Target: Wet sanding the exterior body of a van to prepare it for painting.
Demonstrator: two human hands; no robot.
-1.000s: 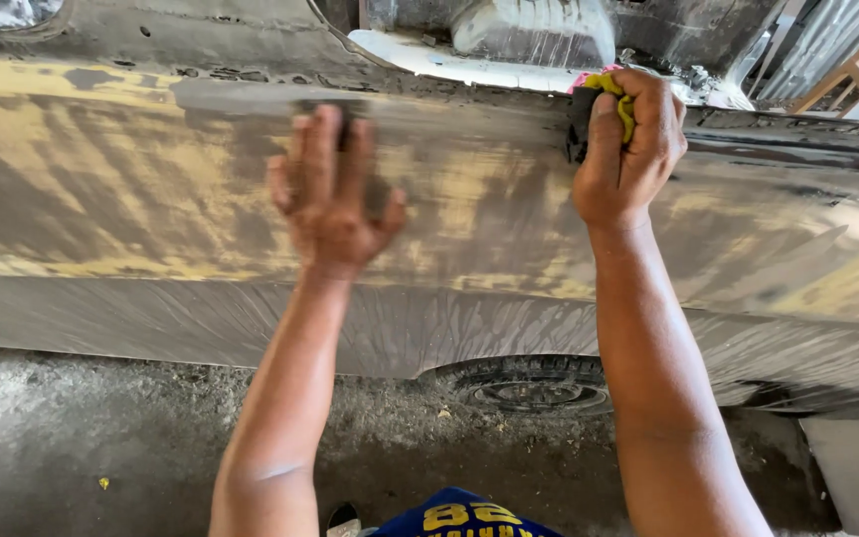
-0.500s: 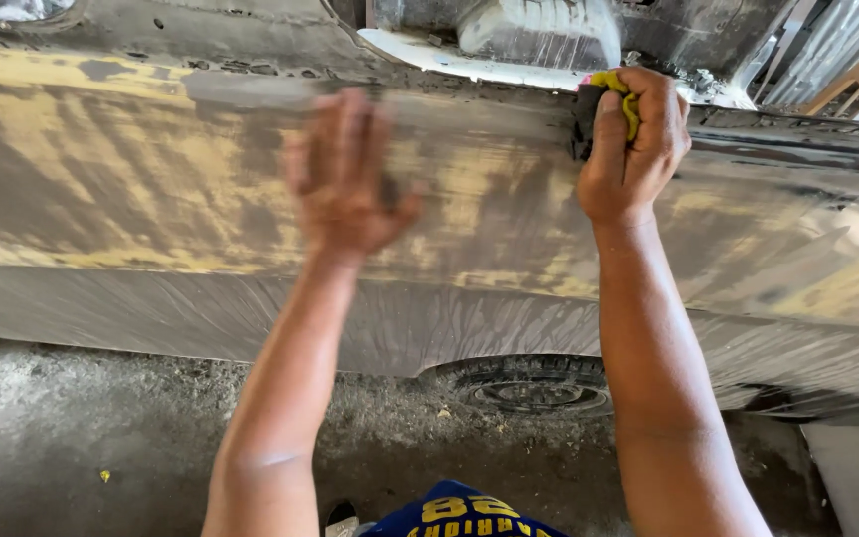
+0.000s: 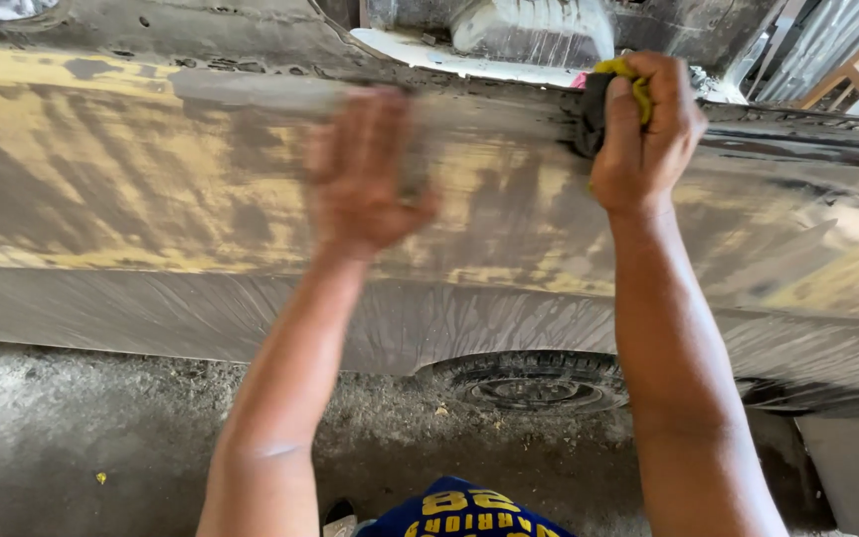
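- Yellow filler streaked over grey metal covered the long car body panel (image 3: 151, 199), which ran across the whole view from 9 to 3 o'clock.
- Left hand (image 3: 365, 169) lay flat on that panel with fingers spread and released, blurred with motion; since a second earlier it had slid rightward along the panel, toward 3 o'clock, which read as rubbing strokes across the filler in progress.
- Right hand (image 3: 643, 129) had kept its place at 1 o'clock on the panel's upper edge, fingers clenched around a dark pad wrapped in yellow cloth (image 3: 608, 94).
- Whether the left palm pressed any abrasive sheet I could not tell.
- Below, at 5 o'clock, a black tyre (image 3: 534, 383) sat on the dusty concrete floor (image 3: 72, 438); corrugated metal sheets (image 3: 807, 50) stood at 2 o'clock.
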